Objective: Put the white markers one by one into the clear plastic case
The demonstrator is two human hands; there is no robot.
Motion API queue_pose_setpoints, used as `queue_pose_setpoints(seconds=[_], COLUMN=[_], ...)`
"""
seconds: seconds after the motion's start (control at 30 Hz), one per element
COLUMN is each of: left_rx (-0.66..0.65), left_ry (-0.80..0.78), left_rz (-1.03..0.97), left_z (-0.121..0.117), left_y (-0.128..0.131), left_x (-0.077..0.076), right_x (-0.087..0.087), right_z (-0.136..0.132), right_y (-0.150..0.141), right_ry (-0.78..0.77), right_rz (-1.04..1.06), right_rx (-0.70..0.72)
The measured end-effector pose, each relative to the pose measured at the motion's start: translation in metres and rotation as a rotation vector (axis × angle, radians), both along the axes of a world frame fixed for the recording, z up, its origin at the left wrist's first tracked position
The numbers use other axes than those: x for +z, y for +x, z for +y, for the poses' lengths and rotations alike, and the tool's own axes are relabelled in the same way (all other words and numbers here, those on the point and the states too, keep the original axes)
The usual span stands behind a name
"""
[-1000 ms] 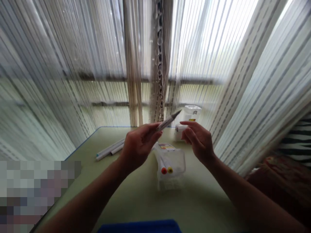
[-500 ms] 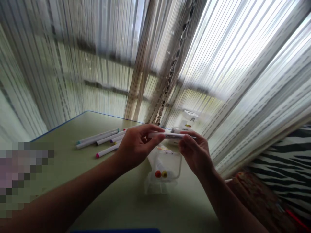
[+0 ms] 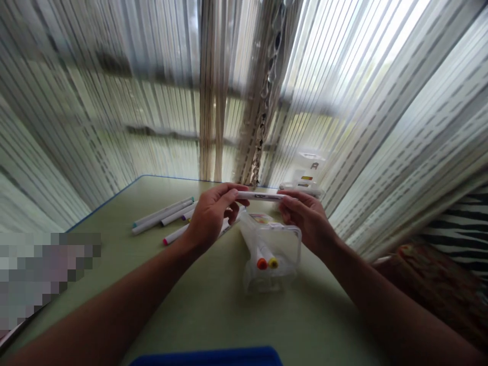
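Observation:
A white marker (image 3: pixel 259 196) with dark print on its barrel is held level between my two hands. My left hand (image 3: pixel 209 216) pinches its left end between thumb and fingers. At the other end, my right hand (image 3: pixel 305 216) grips it the same way, and the fingers cover that tip. Below the hands lies a clear plastic case (image 3: pixel 280 239), with an orange-ended marker (image 3: pixel 261 263) and a yellow-ended marker (image 3: pixel 273 262) inside. Several white markers with coloured ends, among them a pink-ended marker (image 3: pixel 175 236), lie left of my left hand, which partly hides them.
The pale green table (image 3: pixel 206 310) has a blue edge. Behind my right hand stands another clear container (image 3: pixel 310 170) with a label. A striped string curtain (image 3: pixel 163 101) hangs behind the table. A blue object (image 3: pixel 213 357) shows at the near edge.
The view has shifted, so the table items sit further right. Both hands still hold the marker, now higher above the clear case, with more of its barrel showing.

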State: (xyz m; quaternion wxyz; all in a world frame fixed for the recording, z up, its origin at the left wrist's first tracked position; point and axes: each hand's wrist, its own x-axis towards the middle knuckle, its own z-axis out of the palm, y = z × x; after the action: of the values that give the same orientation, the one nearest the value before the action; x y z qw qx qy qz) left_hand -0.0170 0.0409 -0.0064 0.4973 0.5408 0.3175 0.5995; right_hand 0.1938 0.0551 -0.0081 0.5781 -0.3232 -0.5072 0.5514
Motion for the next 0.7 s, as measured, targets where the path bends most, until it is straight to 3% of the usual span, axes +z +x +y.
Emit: queue_pose_setpoints(seconds=[0.43, 0.7], left_rx=[0.080, 0.122], left_ry=[0.007, 0.091], left_rz=[-0.058, 0.190], left_z=[-0.0038, -0.0008], left_y=[0.0045, 0.0019], left_x=[-0.0008, -0.0099], right_x=[-0.0041, -0.0066], right_z=[0.0025, 0.0031], right_y=[-0.0024, -0.0007], right_ry=[0.012, 0.015], right_rz=[-0.005, -0.006], right_rx=[-0.014, -0.019])
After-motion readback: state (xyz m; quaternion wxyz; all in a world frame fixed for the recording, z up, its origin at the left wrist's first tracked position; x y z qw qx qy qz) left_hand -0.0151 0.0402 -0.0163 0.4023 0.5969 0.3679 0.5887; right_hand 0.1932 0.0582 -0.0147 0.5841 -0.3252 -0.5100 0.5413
